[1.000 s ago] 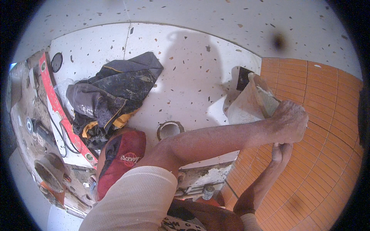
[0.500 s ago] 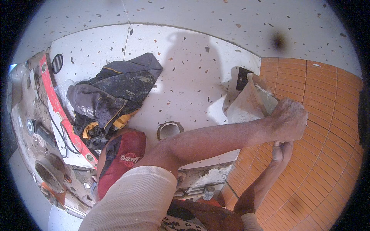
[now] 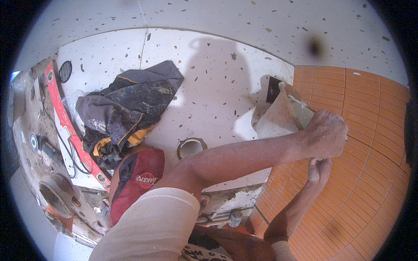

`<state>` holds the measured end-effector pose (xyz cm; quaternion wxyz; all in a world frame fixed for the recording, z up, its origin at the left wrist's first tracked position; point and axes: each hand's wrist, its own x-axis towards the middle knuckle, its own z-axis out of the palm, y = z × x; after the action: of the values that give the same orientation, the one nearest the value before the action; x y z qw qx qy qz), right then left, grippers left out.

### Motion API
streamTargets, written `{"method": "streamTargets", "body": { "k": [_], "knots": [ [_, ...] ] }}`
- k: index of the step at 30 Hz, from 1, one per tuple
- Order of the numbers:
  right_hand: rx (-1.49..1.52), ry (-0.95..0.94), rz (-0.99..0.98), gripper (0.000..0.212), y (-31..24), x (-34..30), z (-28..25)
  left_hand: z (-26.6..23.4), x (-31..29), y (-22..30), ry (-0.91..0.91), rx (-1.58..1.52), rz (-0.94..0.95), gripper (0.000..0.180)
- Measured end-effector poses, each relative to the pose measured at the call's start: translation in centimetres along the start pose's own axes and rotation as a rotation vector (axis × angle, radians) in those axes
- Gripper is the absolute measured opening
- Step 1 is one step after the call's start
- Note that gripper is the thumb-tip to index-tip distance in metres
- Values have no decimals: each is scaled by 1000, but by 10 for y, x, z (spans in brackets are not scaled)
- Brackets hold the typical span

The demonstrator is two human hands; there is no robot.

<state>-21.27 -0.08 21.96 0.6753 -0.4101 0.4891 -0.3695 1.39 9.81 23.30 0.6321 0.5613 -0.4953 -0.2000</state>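
Note:
My left hand point(image 3: 325, 134) is closed in a fist, reaching across to the orange tiled wall point(image 3: 370, 130) on the right. What its fingers hold, if anything, is hidden. Just below it, my right hand point(image 3: 319, 168) is also closed, its fingertips close under the left fist; I cannot make out anything in it. Beside the left fist is a pale, stained, wide-mouthed thing point(image 3: 281, 116) like a sack or bucket, partly covered by my wrist. Whether the hand grips it cannot be seen.
A dark, dirty jacket point(image 3: 143, 93) lies crumpled on the speckled white floor point(image 3: 213, 87). Left of it are a red spirit level point(image 3: 65, 124), a round drain grate point(image 3: 65, 71), a power tool point(image 3: 48, 150) and a mortar-caked bucket point(image 3: 56, 195). A round pipe opening point(image 3: 191, 147) sits in the floor.

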Motion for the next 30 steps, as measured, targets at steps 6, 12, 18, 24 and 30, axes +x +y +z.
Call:
{"method": "streamTargets", "body": {
  "k": [6, 12, 18, 24, 30],
  "knots": [
    [-110, -14, -34, 28, 0, -2, 5, -6, 1, 1, -28, -11, -22, 26],
    [-49, 11, -20, 30, 2, -4, 20, -9, 2, 2, -44, -41, -48, 26],
    [-70, -42, -14, 37, 12, -27, 30, 0, -8, 10, -19, -19, -26, 26],
    [-20, 128, 3, 43, 25, -50, 32, -3, -32, 36, -22, 16, -63, 25],
    [84, -76, -27, 42, 49, -78, 21, -22, -55, 66, -44, 125, -1, 27]
  ]
}}
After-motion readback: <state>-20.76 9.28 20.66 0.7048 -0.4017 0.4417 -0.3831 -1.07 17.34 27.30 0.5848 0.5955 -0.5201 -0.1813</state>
